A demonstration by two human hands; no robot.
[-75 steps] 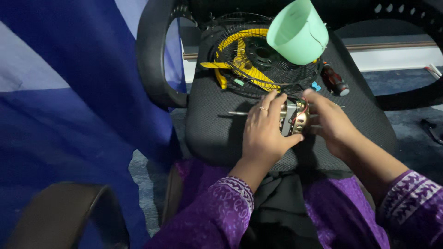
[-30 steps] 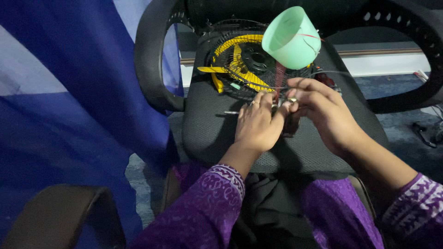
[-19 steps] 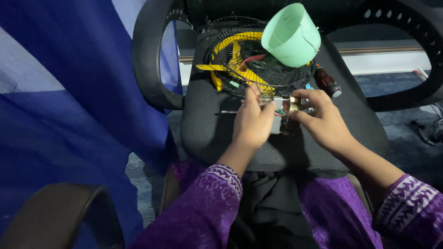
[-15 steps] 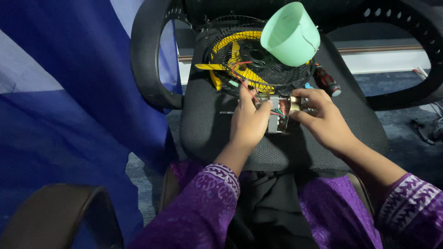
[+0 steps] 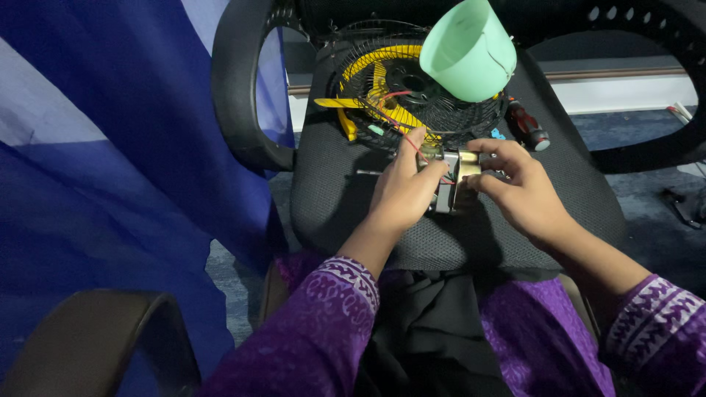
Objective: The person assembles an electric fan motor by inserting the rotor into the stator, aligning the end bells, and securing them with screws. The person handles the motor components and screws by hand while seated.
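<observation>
Centrally, both hands meet over a small metal motor block [image 5: 450,180] resting on the black mesh seat [image 5: 331,198] of an office chair

- Left hand [image 5: 403,192]: fingers curled round the block's left side, thumb up near its top edge; gripping it
- Right hand [image 5: 519,192]: fingers closed on the block's right face, pinching at the brass-coloured part; exactly what the fingertips hold there is too small to tell
- Block sits directly between the two hands, touching both; its long axis runs roughly up-and-down in the head view, away from the person. Neither hand is clearly nearer, each holding one side
- Thin red wire [image 5: 412,140] leads from the block away from the person, toward the fan
- Fan grille [image 5: 456,110], black wire cage with yellow blades [image 5: 368,81] inside, lies flat at the far end of the seat, just beyond the hands
- Mint green cup-shaped plastic piece [image 5: 467,48] rests tilted on top of the grille
- Screwdriver [image 5: 526,125], red and black handle, lies right of the grille, near the right hand but apart from it
- Blue cloth [image 5: 110,147] hangs to the left; purple patterned sleeves on both arms
</observation>
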